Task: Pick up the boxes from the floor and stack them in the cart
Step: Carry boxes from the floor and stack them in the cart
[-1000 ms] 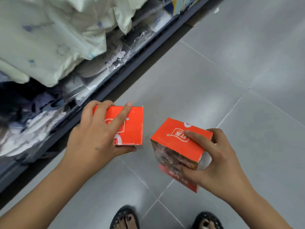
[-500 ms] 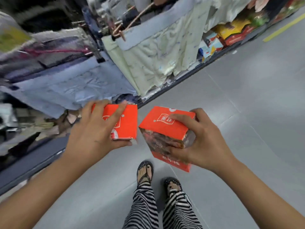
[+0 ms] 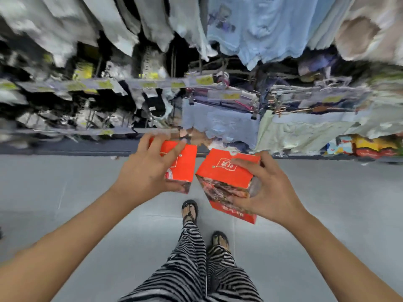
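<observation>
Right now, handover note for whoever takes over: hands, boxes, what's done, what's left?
Left hand grips the left orange box.
Right hand grips the right orange box, which is tilted.
Both boxes are off the floor, held apart, in front of the clothing shelves.
Done: these two are picked up.
Left: stack them in the cart, which is not in view.

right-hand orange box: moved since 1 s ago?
Yes. The orange box in the right hand has gone up, away from the grey floor; the sandalled feet now lie well below it.
</observation>
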`<state>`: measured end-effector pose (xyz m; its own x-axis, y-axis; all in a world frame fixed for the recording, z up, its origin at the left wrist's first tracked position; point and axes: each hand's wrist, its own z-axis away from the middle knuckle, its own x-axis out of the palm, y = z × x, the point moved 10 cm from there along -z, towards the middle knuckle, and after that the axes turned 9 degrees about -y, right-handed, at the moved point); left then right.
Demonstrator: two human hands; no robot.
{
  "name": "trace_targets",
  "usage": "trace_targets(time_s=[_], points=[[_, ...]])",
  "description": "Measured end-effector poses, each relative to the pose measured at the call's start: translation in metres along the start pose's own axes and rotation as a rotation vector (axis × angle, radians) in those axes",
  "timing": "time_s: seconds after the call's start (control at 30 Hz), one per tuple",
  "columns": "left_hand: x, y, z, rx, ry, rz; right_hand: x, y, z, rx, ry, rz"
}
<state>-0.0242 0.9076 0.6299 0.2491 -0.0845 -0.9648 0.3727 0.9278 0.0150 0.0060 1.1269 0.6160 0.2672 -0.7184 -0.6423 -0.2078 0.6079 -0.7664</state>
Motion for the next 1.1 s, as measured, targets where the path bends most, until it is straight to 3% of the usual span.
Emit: trace_targets(time_s=[0.33, 0.67, 0.8, 1.1], points=[[-0.035, -0.086, 0.145, -0.352, 0.050, 0.089, 0.051, -0.130, -0.040, -0.188, -0.273, 0.018], [-0.048, -0.181, 0.298, -0.723, 0.130, 0.204, 0.149, -0.275, -0.071, -0.423, -0.481, -0.009], [-0.037, -0.235, 0.351, -0.858, 0.106, 0.317, 0.202, -0.336, -0.086, -0.517, -0.562, 0.015], [-0.025, -0.380, 0.475, -1.051, 0.103, 0.278, 0.357, -0.480, -0.129, -0.652, -0.696, 0.013]])
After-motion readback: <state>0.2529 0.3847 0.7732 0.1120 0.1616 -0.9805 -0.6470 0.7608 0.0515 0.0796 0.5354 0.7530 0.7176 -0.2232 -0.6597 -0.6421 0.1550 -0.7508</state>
